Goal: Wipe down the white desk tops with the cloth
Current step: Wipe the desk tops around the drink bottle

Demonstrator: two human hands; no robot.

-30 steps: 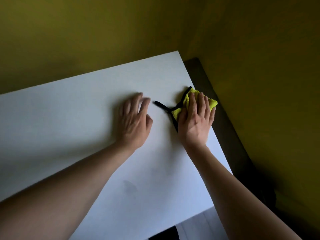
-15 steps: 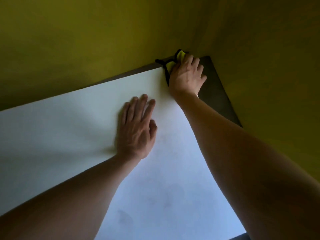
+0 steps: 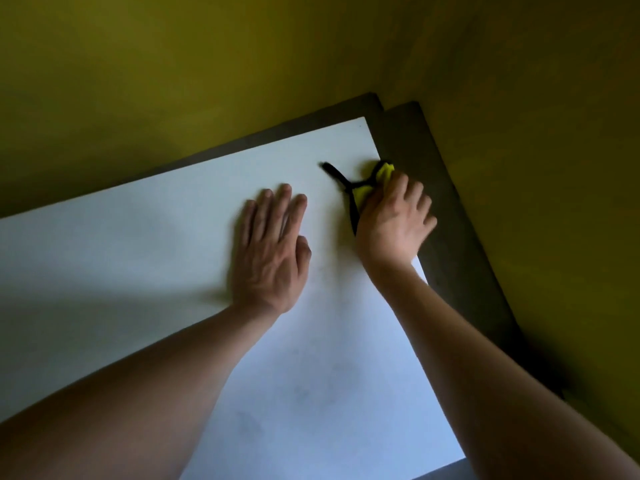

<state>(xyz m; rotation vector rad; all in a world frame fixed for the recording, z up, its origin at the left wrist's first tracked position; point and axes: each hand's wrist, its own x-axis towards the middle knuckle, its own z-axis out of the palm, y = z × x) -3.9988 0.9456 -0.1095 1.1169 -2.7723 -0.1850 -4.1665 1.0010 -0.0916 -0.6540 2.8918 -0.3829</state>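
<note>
A white desk top (image 3: pixel 145 258) fills most of the view, set into a room corner. Near its far right edge lies a yellow cloth (image 3: pixel 372 185) with black trim, mostly hidden under my right hand (image 3: pixel 396 220). That hand presses flat on the cloth with straight, spread fingers that reach over the desk's right edge. My left hand (image 3: pixel 272 251) rests palm down on the bare desk a little to the left, fingers straight and close together.
Olive-yellow walls (image 3: pixel 519 168) meet in a corner just beyond the desk. A dark gap (image 3: pixel 446 237) runs between the desk's back and right edges and the walls. Faint smudges (image 3: pixel 246 422) mark the near part of the desk.
My right hand has slid the cloth back from the far corner towards me along the right edge. My left hand has stayed flat in place.
</note>
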